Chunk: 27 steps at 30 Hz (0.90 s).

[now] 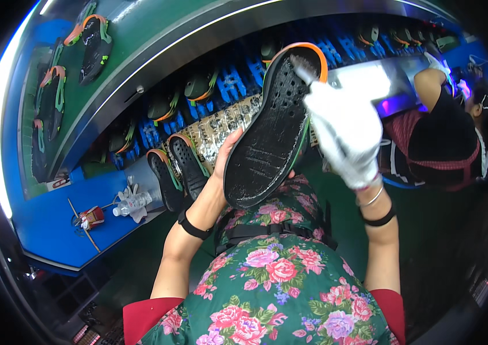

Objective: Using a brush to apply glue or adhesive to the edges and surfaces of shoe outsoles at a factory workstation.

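My bare left hand (227, 154) grips a black shoe sole (264, 149) by its edge, with the fingers reaching behind it. The sole is raised in front of my apron, its perforated end pointing away from me. Orange and green edging runs along its rim. My right hand (344, 132), in a white glove and blurred by motion, is closed on a small brush (304, 70). The brush's grey tip meets the perforated end inside the rim; its handle is mostly hidden by the glove. Two similar soles (183, 164) stand left of my left hand.
A curved line of blue holders (232, 83) carrying shoe parts runs behind the sole. More soles (94, 49) lie on the green surface at upper left. On the blue table (48, 230) are a plastic bottle (132, 204) and a red container (91, 217). A co-worker (439, 126) sits at right.
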Tool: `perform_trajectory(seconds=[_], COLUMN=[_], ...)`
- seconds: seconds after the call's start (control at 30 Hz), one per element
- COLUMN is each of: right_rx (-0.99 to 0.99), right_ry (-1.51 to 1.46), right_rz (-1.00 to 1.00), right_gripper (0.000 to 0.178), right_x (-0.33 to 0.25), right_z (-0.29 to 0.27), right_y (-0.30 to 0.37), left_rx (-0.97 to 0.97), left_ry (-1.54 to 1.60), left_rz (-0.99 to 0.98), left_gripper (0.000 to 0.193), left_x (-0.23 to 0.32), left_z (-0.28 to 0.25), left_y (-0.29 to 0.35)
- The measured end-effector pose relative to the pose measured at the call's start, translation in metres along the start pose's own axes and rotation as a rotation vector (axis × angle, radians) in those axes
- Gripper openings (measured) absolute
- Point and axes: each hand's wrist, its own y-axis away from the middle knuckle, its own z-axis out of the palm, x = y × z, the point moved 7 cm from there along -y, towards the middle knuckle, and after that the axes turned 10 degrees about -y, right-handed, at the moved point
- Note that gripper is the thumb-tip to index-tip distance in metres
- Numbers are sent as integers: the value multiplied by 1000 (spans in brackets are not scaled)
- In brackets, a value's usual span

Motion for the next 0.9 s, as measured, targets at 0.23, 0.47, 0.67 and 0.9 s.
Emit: perform_trajectory(seconds=[0.23, 0.47, 0.67, 0.9], right_rx=[-304, -287, -256, -181], right_ry=[-813, -937, -1200, -1248], right_rz=[151, 376, 1020, 1032], right_gripper=[29, 18, 14, 21], right_x=[-79, -67, -42, -41], right_z=[47, 70, 95, 144], right_y=[38, 32, 66, 86], left_rx=[-159, -51, -44, -31], left_ry=[-119, -301, -144, -61], left_rz=[94, 322, 467, 779], left_gripper=[91, 91, 96, 93], left_x=[37, 66, 67, 89], left_z=[-3, -17, -62, -189], left_y=[4, 21, 104, 213])
